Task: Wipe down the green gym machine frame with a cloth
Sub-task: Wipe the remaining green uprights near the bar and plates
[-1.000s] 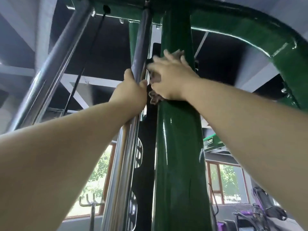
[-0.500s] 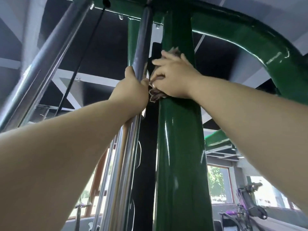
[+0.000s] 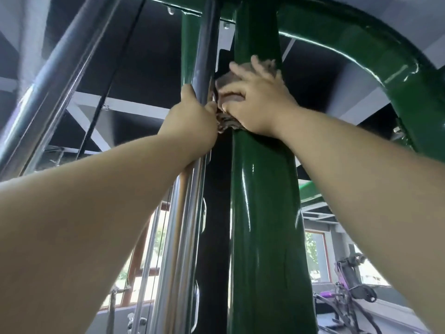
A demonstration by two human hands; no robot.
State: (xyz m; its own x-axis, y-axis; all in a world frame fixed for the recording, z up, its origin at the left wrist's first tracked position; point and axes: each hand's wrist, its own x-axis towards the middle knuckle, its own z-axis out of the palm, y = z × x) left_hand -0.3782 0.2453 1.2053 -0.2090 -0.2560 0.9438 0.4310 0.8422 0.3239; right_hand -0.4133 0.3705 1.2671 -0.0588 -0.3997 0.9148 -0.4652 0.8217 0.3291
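Note:
A glossy green upright post [image 3: 265, 225] of the gym machine frame rises through the middle and joins a curved green top beam [image 3: 361, 42]. High on the post my right hand [image 3: 257, 102] presses a crumpled brownish cloth [image 3: 227, 124] against the paint, fingers spread over it. The cloth shows above the fingertips and below the palm. Just left of it my left hand [image 3: 192, 119] grips a chrome guide rod [image 3: 185, 213] that runs parallel to the post.
A second chrome bar [image 3: 55, 88] slants up at the left, with a thin black cable [image 3: 113, 75] beside it. A black weight stack guard [image 3: 214, 237] stands between rod and post. Purple exercise equipment [image 3: 349, 285] sits low at the right by windows.
My right hand and the cloth have stayed near the same height on the post, its fingers spreading wider. The view has tilted a little upward. My left hand keeps its grip on the rod.

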